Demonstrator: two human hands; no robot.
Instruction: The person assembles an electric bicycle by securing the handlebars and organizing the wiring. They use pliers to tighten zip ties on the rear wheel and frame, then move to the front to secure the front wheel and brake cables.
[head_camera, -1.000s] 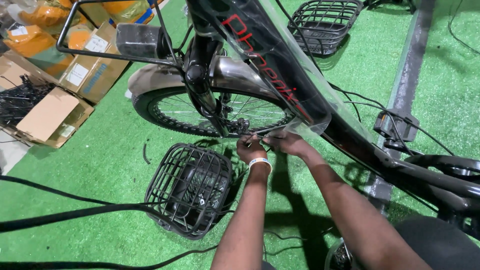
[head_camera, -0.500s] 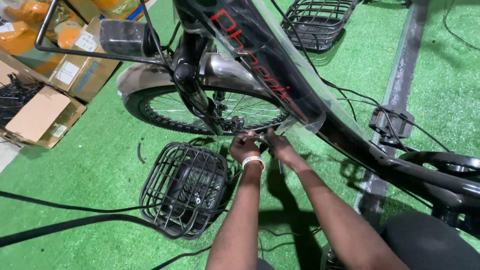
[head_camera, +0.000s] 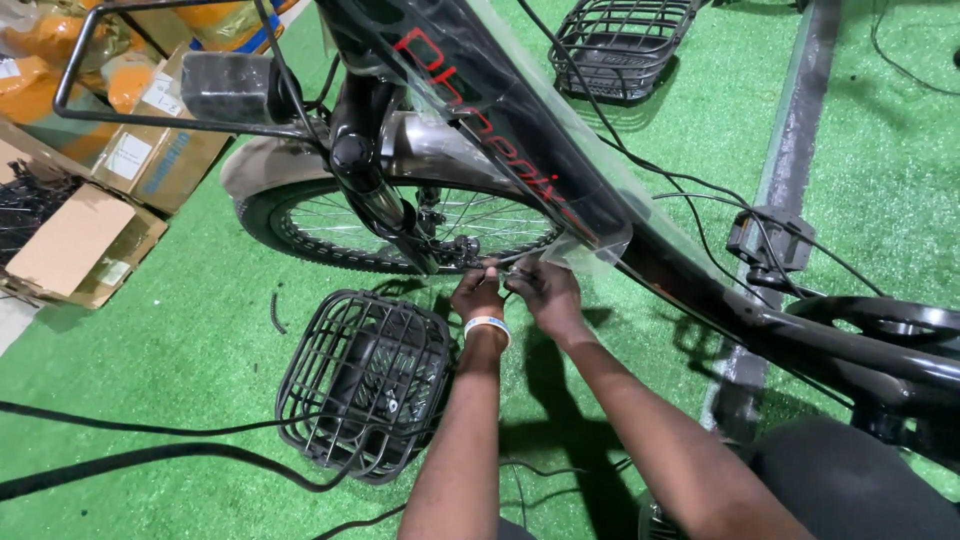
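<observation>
Beside the front wheel (head_camera: 400, 225), both hands' fingers (head_camera: 515, 280) pinch a thin cable (head_camera: 500, 262) between them

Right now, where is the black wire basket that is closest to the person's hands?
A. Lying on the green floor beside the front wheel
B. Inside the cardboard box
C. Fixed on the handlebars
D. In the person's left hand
A: the black wire basket lies on the green floor just below the front wheel, while the left hand and right hand work up at the wheel's hub.
</observation>
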